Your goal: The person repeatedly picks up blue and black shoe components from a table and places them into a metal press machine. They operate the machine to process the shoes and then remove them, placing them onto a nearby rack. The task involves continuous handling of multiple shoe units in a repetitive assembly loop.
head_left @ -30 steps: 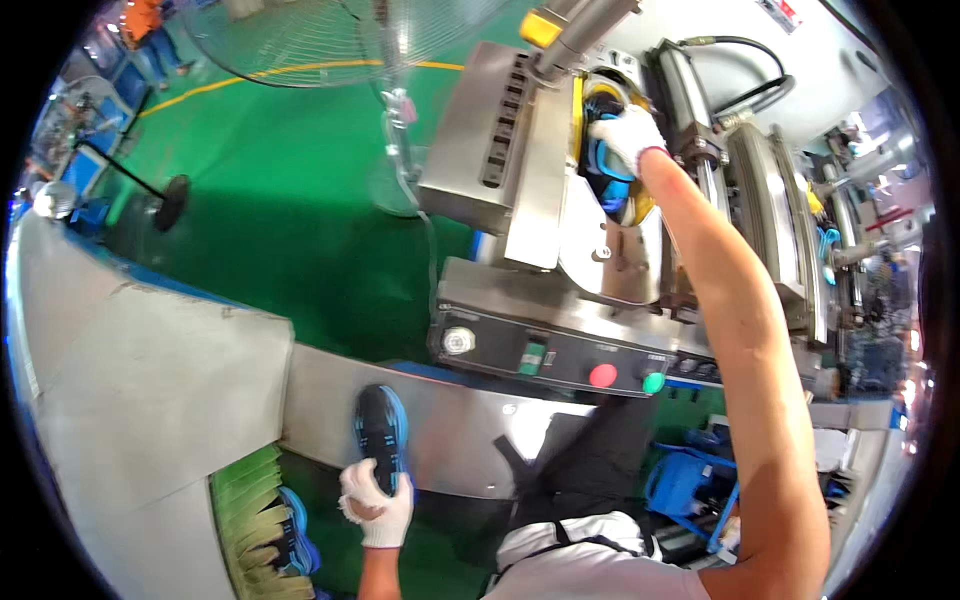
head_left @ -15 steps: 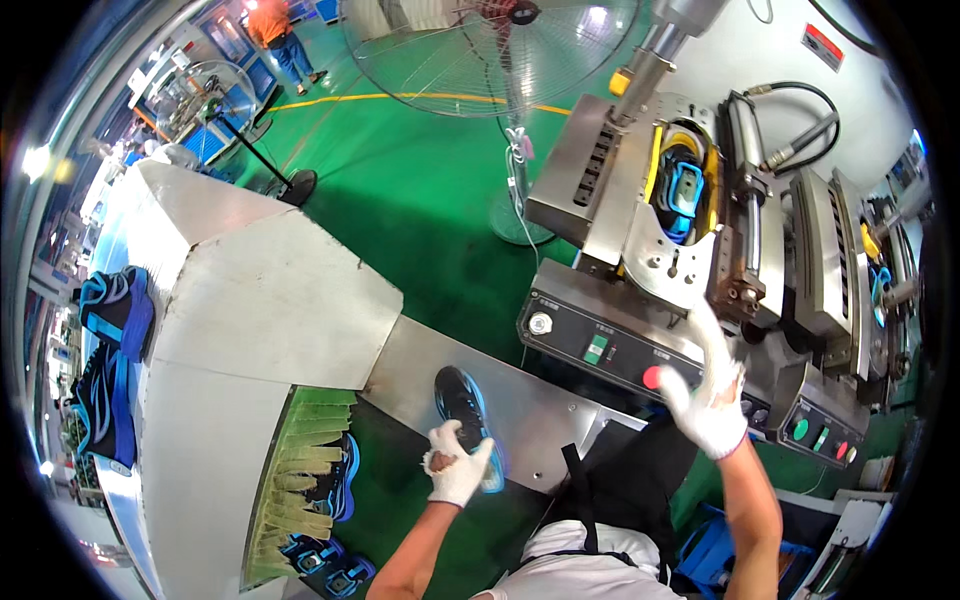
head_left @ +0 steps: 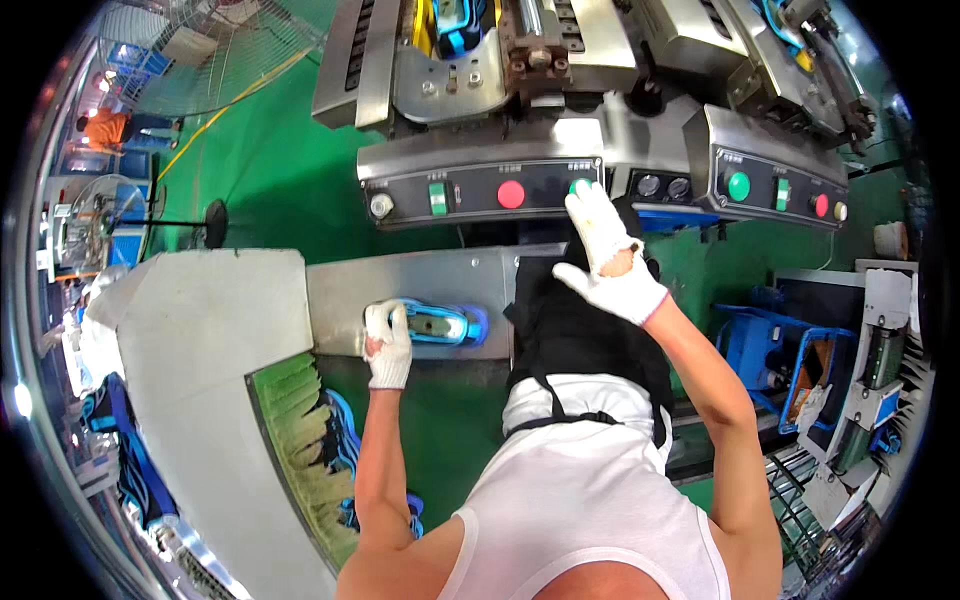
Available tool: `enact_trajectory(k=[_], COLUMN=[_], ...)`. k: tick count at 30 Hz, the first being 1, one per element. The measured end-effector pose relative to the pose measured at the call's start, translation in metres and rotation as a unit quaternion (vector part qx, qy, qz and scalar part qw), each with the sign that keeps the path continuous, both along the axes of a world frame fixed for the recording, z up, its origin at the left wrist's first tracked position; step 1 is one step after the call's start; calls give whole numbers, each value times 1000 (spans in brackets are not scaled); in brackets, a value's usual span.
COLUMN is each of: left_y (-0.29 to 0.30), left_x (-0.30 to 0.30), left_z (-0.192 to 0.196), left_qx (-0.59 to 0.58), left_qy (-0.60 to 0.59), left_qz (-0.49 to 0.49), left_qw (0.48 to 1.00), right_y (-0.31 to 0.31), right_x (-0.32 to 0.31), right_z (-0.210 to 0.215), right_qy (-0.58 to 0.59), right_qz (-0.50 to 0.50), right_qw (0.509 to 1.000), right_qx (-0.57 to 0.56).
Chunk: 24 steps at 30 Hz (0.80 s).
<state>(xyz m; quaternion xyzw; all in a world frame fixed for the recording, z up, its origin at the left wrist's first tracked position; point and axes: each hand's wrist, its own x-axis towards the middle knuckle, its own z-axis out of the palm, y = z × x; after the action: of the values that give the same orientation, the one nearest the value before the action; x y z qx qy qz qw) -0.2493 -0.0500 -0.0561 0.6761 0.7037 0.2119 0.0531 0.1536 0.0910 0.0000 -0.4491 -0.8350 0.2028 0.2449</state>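
Observation:
My left hand (head_left: 388,343), in a white glove, grips the end of a blue shoe (head_left: 440,325) that lies on a steel shelf (head_left: 400,282). My right hand (head_left: 610,255), also gloved, reaches up with its fingertips on a green button (head_left: 580,187) of the machine's dark control panel (head_left: 480,192). A red button (head_left: 511,194) sits just left of that fingertip. Another blue shoe (head_left: 462,20) is clamped in the press above the panel.
A second control panel (head_left: 775,185) with green and red buttons lies to the right. Green bristle strips (head_left: 300,440) and more blue shoes (head_left: 345,440) sit below my left hand. A blue crate (head_left: 770,355) stands at right. A standing fan (head_left: 180,50) is far left.
My right hand dropped from the shoe in the press to the control panel and now touches the green button. My left hand stays on the blue shoe on the shelf.

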Motion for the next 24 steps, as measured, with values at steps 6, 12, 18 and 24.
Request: enact_trajectory(k=[6, 12, 18, 24], left_y=[33, 73, 84, 54], left_x=[93, 182, 316, 461], left_z=[84, 114, 132, 166], left_qx=[-48, -56, -74, -52], left_qy=[-344, -389, -249, -63], left_qz=[121, -4, -316, -658], left_qw=[930, 920, 912, 749], right_y=[-80, -110, -184, -224], right_x=[-10, 53, 133, 170], right_z=[28, 86, 86, 59], right_qy=[156, 164, 186, 139], right_qz=[147, 9, -126, -330], right_qw=[949, 962, 946, 904], right_qx=[-233, -218, -233, -233])
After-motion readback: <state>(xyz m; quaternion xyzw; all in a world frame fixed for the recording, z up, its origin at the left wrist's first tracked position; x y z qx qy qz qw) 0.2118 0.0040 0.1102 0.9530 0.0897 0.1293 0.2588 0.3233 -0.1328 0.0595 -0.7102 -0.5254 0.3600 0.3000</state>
